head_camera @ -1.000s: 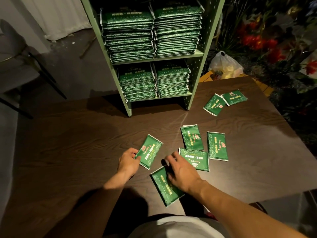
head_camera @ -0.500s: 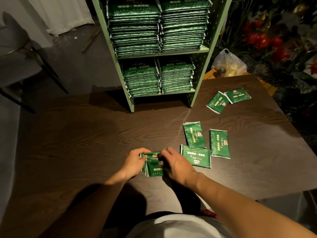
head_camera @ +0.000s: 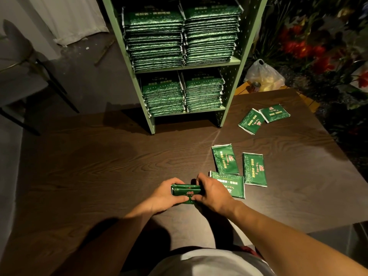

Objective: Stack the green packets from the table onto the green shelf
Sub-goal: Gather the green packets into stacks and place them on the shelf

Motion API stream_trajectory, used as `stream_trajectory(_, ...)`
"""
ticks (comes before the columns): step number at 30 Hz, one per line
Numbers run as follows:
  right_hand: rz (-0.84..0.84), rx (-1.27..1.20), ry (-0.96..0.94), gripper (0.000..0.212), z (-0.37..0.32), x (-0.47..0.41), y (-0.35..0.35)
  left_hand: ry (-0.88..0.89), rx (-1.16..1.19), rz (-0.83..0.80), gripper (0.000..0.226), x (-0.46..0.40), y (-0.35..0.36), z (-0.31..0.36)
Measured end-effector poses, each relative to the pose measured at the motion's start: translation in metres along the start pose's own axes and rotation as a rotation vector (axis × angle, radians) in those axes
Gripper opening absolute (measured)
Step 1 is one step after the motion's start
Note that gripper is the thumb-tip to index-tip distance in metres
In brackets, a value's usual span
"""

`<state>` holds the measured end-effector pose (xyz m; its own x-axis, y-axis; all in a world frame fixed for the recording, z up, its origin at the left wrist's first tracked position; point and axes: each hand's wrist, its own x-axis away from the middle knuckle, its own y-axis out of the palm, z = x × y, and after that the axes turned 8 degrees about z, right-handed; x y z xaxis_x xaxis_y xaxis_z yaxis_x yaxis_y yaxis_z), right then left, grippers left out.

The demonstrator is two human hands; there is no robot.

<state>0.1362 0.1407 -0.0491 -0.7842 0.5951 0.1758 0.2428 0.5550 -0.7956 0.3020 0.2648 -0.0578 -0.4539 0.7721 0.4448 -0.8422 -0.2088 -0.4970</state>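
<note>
Both hands hold a small stack of two green packets (head_camera: 186, 192) just above the dark table (head_camera: 89, 166). My left hand (head_camera: 165, 196) grips the stack's left side and my right hand (head_camera: 213, 194) grips its right side. Three more green packets lie just right of my hands: one (head_camera: 225, 159), one (head_camera: 254, 169), and one (head_camera: 234, 185) partly under my right hand. Two further packets (head_camera: 251, 121) (head_camera: 274, 113) lie near the table's far right. The green shelf (head_camera: 232, 61) stands at the table's far edge, with tall packet stacks on both levels.
A plastic bag (head_camera: 264, 75) and a can (head_camera: 255, 86) sit beyond the table's far right corner, in front of red flowers (head_camera: 302, 48). A chair (head_camera: 22, 66) stands at the left. The table's right edge runs close to the far packets.
My hands gathered two separate packets from the table, brought them together and now hold them as one small stack between both hands.
</note>
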Motion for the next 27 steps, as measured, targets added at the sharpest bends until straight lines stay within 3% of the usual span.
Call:
stream_trajectory(3,0.053,-0.113,0.037,0.049,0.010,0.005,-0.008,0.048,-0.045,-0.014,0.018,-0.007,0.004,0.014)
stream_trajectory(6,0.207,-0.174,0.105,0.041,0.024,0.010,-0.020,0.018,-0.018,-0.017,0.015,-0.014,0.004,0.021)
stream_trajectory(9,0.296,0.074,0.151,0.032,0.052,0.012,-0.035,-0.052,0.040,0.016,0.012,-0.020,0.001,0.027)
stream_trajectory(11,0.216,0.239,0.167,0.040,0.069,0.013,-0.042,-0.110,0.111,0.064,0.019,-0.023,-0.001,0.030)
stream_trajectory(14,0.170,0.298,0.209,0.047,0.079,0.016,-0.045,-0.183,0.147,0.127,0.031,-0.028,0.000,0.033)
stream_trajectory(19,0.097,0.248,0.213,0.064,0.079,0.012,-0.052,-0.168,0.169,0.192,0.013,-0.032,0.002,0.041)
stream_trajectory(23,0.037,0.339,0.180,0.071,0.076,0.011,-0.059,-0.162,0.161,0.237,0.031,-0.034,0.001,0.048)
stream_trajectory(27,-0.061,0.454,0.172,0.079,0.069,0.013,-0.063,-0.168,0.168,0.234,0.024,-0.035,-0.001,0.048)
